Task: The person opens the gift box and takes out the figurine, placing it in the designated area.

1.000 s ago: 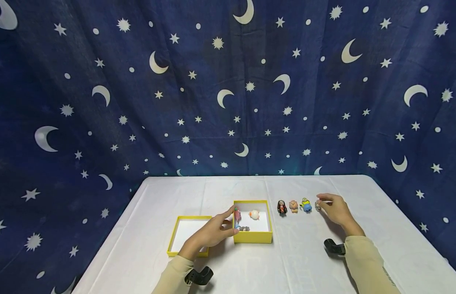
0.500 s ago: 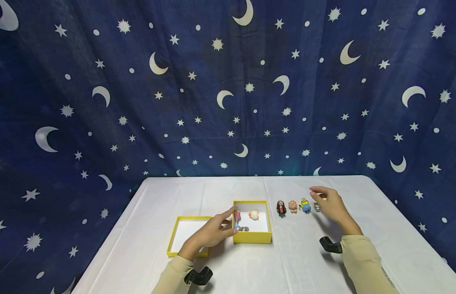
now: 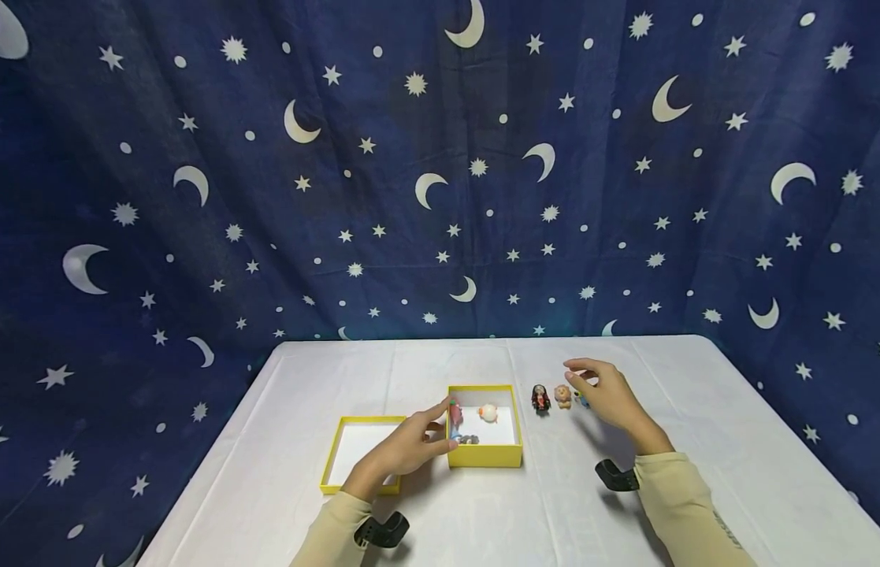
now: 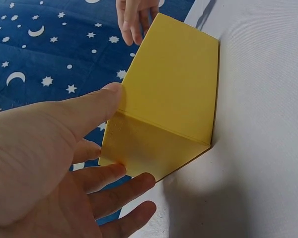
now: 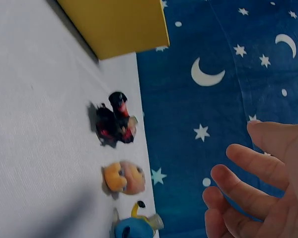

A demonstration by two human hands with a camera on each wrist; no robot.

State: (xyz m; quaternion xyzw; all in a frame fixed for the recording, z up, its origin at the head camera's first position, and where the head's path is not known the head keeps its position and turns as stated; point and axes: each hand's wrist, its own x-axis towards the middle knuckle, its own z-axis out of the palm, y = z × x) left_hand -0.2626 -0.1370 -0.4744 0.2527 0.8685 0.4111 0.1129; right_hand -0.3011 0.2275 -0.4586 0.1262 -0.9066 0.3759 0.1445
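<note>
My left hand [image 3: 404,449] rests against the left side of an open yellow box [image 3: 485,457]. In the left wrist view its thumb lies at the box's edge, and its extended fingers touch the side wall. Inside are a white figurine [image 3: 488,413], a reddish one [image 3: 456,413] and a grey-and-blue one [image 3: 469,439]. My right hand [image 3: 613,396] hovers over the row of figurines, fingers loosely bent and holding nothing. A dark-robed figurine [image 5: 116,119], a peach-coloured one [image 5: 125,177] and a blue-and-yellow one [image 5: 135,227] stand there. The grey figurine is hidden behind this hand.
A shallow yellow-rimmed lid [image 3: 333,457] lies left of the box, partly behind my left hand. White cloth covers the table [image 3: 525,520]. A dark blue curtain [image 3: 383,197] with moons and stars hangs behind its far edge.
My right hand has let go of the grey figurine, lifted, and moved left over the blue-and-yellow one. My left hand has stayed at the box.
</note>
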